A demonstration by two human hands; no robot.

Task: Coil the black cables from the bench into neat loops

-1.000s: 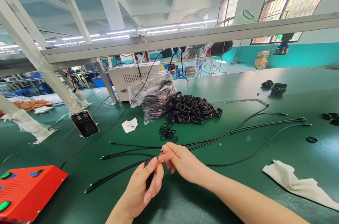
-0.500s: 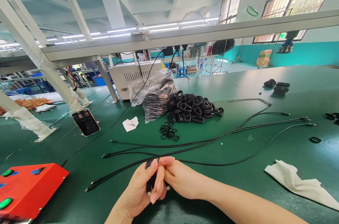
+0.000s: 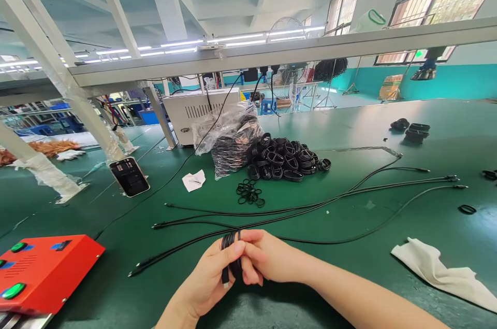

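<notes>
Both my hands meet low in the middle of the view, over the green mat (image 3: 310, 287). My left hand (image 3: 207, 277) and my right hand (image 3: 267, 259) press together around a small looped bundle of black cable (image 3: 231, 248). A plug end of the cable pokes down below the bundle. Other lengths of the same black cable (image 3: 310, 210) run from my hands across the mat, ending in small connectors at the right and left. Part of the bundle is hidden by my fingers.
Behind the cables lie a heap of black rubber rings (image 3: 281, 160), a tangle of thin rings (image 3: 248, 193) and a plastic bag of rings (image 3: 233, 137). A red-orange box (image 3: 46, 272) stands at left, a white cloth (image 3: 442, 274) at right.
The cable bundle between my hands looks thicker, with more loops gathered. My hands have closed together around it. The whole view has shifted slightly.
</notes>
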